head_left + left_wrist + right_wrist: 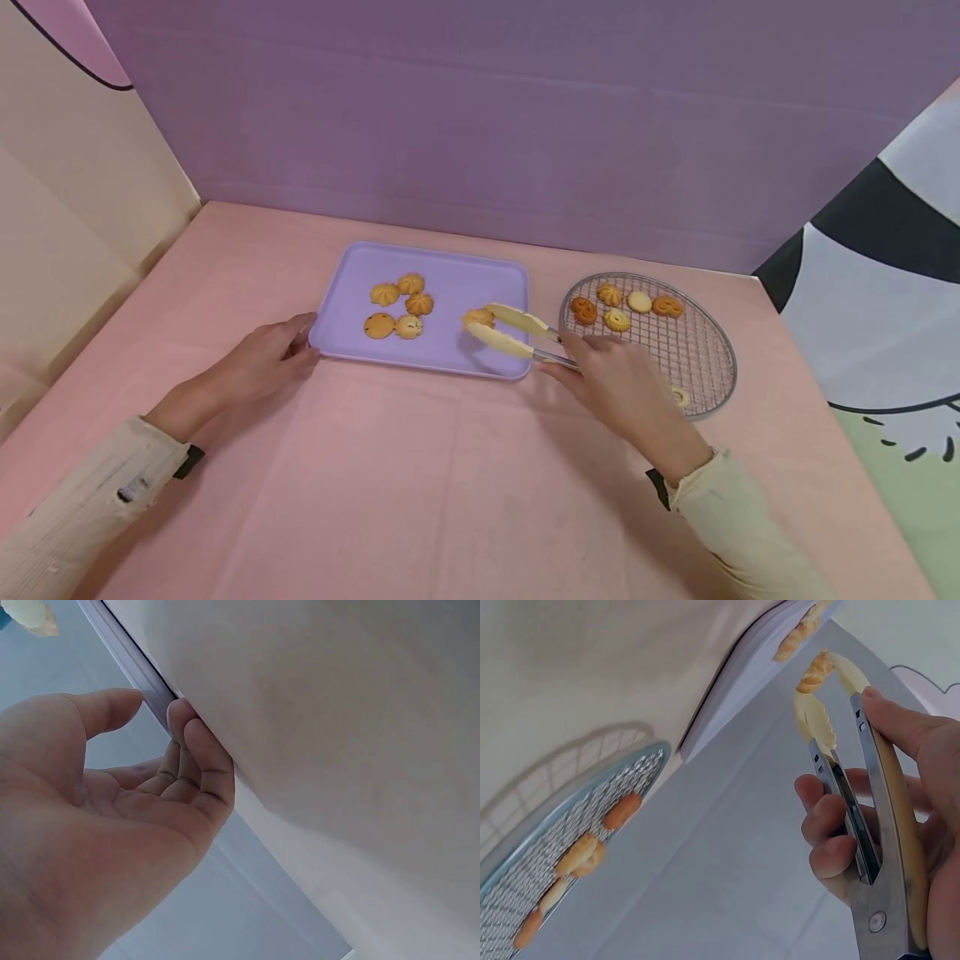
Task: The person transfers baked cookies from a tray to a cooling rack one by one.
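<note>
My right hand (pixel 618 383) grips a pair of tongs (pixel 889 847) with metal arms and cream-coloured tips. Between the tips is a ridged golden cookie (pixel 815 673), held over the right part of the purple tray (pixel 442 354). My left hand (pixel 258 362) holds the tray at its near left corner, thumb and fingertips at the rim in the left wrist view. Several cookies lie grouped on the tray's left half: ridged swirl ones (pixel 385 294), a flat round one with dark specks (pixel 379 326) and a pale-topped one (pixel 409 327).
To the tray's right stands a round wire rack (pixel 701 350). Several cookies rest on it, including brown pretzel-shaped ones (pixel 667 307), a plain round one (pixel 639 301) and a ring (pixel 678 397) partly behind my right hand. A purple wall (pixel 480 125) rises behind the pink tabletop (pixel 390 492).
</note>
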The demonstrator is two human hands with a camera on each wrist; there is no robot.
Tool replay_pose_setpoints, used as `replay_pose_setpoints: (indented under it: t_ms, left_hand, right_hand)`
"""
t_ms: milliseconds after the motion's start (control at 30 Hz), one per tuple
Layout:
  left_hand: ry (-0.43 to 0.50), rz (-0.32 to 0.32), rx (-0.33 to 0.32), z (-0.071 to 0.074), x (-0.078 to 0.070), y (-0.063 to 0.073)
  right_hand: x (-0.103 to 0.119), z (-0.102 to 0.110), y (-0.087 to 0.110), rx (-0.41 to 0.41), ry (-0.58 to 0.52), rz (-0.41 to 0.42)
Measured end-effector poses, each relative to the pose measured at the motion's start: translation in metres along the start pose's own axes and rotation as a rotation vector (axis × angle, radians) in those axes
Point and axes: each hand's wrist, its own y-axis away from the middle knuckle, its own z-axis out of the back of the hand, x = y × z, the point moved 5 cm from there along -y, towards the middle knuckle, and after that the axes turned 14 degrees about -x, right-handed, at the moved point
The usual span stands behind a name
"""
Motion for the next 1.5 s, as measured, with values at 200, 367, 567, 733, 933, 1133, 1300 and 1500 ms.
replay_pose_setpoints:
  t_ms: [200,367,567,733,933,1133,1300,1500]
  left_hand:
    - [0.006,0.014,0.022,0.000,-0.001,0.000]
    - [0.015,0.018,0.031,0.000,0.002,-0.001]
    - [0.040,0.019,0.040,0.000,0.003,-0.001]
    - [0.043,0.016,0.039,0.000,0.001,0.000]
    - [0.041,0.023,0.040,0.000,0.000,0.000]
    - [0.022,0.029,0.040,0.000,0.001,0.000]
    - [0.030,0.044,0.048,0.000,0.002,-0.001]
    - [0.028,0.043,0.050,0.000,0.000,-0.001]
  right_hand:
    - [-0.012,0.011,0.010,-0.022,0.027,-0.020]
    - [-0.020,0.020,0.018,-0.001,0.055,-0.053]
    - [-0.031,0.030,0.028,-0.017,0.061,-0.070]
    - [-0.041,0.039,0.037,-0.053,0.077,-0.081]
    - [-0.055,0.047,0.045,-0.065,0.115,-0.113]
    - [-0.068,0.050,0.053,-0.040,0.139,-0.162]
    - [-0.080,0.053,0.061,-0.029,0.165,-0.205]
    - [-0.096,0.056,0.072,-0.023,0.182,-0.264]
